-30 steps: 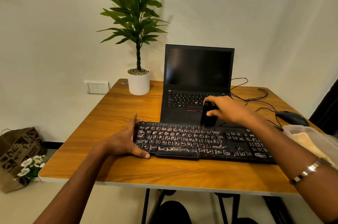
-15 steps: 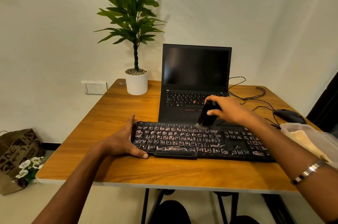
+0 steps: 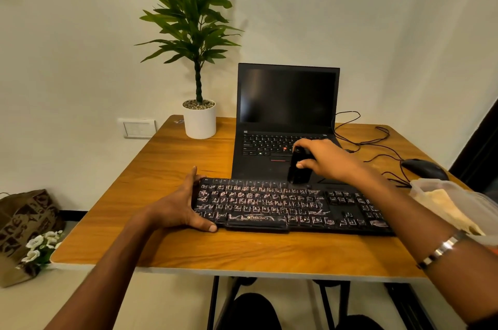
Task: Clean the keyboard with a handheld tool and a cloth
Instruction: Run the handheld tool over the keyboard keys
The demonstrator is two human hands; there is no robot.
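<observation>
A black keyboard (image 3: 285, 205) with patterned keys lies across the near half of the wooden table (image 3: 172, 168). My left hand (image 3: 177, 205) holds its left end, thumb along the front edge and fingers against the far corner. My right hand (image 3: 327, 158) grips a small black handheld tool (image 3: 297, 168), held upright with its lower end on the keyboard's top row, right of the middle. A pale cloth (image 3: 442, 205) lies in a clear container at the table's right edge.
An open black laptop (image 3: 287, 117) stands just behind the keyboard. A potted plant (image 3: 199, 119) is at the back left, a black mouse (image 3: 424, 169) and loose cables (image 3: 377, 141) at the back right. A paper bag (image 3: 24, 222) with white flowers sits on the floor, left.
The tool has tilted upright again and stays on the top row of keys near the same spot. My left hand keeps its hold on the keyboard's left end.
</observation>
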